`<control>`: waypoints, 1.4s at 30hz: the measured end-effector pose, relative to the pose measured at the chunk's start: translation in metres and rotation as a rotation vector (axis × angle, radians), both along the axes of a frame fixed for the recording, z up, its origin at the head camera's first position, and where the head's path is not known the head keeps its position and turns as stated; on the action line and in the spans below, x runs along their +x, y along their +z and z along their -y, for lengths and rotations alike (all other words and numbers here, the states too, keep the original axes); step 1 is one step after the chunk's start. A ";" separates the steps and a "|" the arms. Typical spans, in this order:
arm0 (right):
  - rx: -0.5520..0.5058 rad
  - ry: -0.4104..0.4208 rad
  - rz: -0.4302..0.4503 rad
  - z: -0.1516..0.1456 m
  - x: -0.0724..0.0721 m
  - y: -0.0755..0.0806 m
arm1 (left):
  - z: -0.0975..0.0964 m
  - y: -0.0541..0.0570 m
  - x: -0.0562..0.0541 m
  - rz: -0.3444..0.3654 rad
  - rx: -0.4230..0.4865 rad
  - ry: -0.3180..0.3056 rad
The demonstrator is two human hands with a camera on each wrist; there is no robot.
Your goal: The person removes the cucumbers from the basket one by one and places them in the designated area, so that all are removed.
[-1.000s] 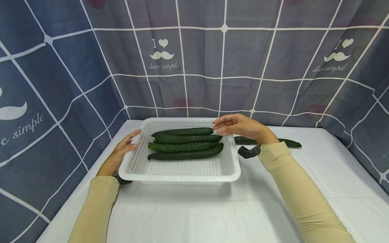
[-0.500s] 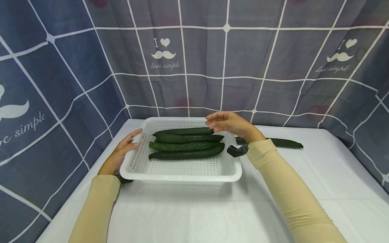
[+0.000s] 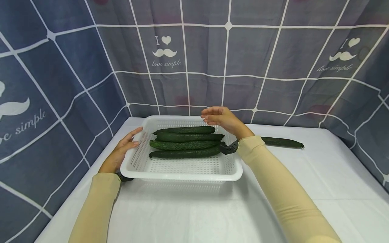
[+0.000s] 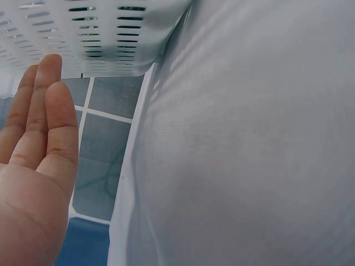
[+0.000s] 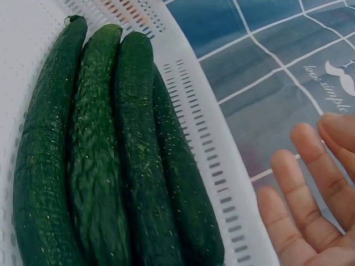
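Several dark green cucumbers (image 3: 185, 145) lie side by side in a white perforated plastic basket (image 3: 182, 176). My left hand (image 3: 118, 153) is at the basket's left side, its fingers extended along the outer wall. In the left wrist view those fingers (image 4: 37, 105) look straight, with the basket's slotted wall beyond them. Over the basket's far right part hovers my right hand (image 3: 223, 119), holding nothing. The right wrist view shows its fingers (image 5: 291, 177) loosely extended beside the rim, apart from the cucumbers (image 5: 94, 144).
Another cucumber (image 3: 282, 142) lies on the white-covered table (image 3: 316, 168) to the right of the basket, partly hidden behind my right sleeve (image 3: 273, 179). A dark checked curtain (image 3: 203, 60) encloses the back and the sides.
My right hand has moved left and slightly away from me, from the basket's right rim to over its far side. The left hand stays at the left side. The cucumbers lie as before.
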State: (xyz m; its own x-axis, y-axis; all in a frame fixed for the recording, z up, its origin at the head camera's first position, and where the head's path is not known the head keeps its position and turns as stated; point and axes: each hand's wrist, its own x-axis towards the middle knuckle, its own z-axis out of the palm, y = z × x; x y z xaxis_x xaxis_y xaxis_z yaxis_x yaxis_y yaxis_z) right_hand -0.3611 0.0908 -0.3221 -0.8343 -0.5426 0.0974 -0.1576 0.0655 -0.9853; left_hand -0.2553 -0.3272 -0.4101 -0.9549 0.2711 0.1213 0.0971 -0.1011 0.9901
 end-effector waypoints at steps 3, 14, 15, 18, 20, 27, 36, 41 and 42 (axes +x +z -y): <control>-0.003 -0.023 0.000 0.006 -0.002 -0.002 | 0.000 0.000 -0.001 0.003 0.006 -0.004; -0.013 -0.049 0.030 0.028 -0.003 0.000 | 0.001 0.001 0.000 0.015 -0.009 0.010; -0.016 -0.049 0.033 0.031 -0.003 0.000 | 0.001 0.001 0.000 0.014 -0.008 0.011; -0.014 -0.045 0.033 0.037 -0.004 0.000 | 0.001 0.000 0.000 0.013 -0.007 0.014; -0.003 -0.047 0.029 0.041 -0.005 -0.001 | 0.001 0.000 0.000 0.010 -0.003 0.013; 0.031 -0.084 0.007 0.051 -0.006 -0.007 | 0.000 -0.001 0.000 0.010 0.000 0.009; 0.085 -0.130 -0.053 0.056 -0.007 -0.018 | 0.000 0.000 0.000 0.005 -0.013 0.014; 0.172 -0.167 -0.122 0.054 -0.006 -0.023 | 0.000 0.000 0.000 0.005 -0.001 0.007; 0.202 -0.173 -0.140 0.054 -0.006 -0.024 | 0.000 0.000 0.000 0.006 0.002 0.007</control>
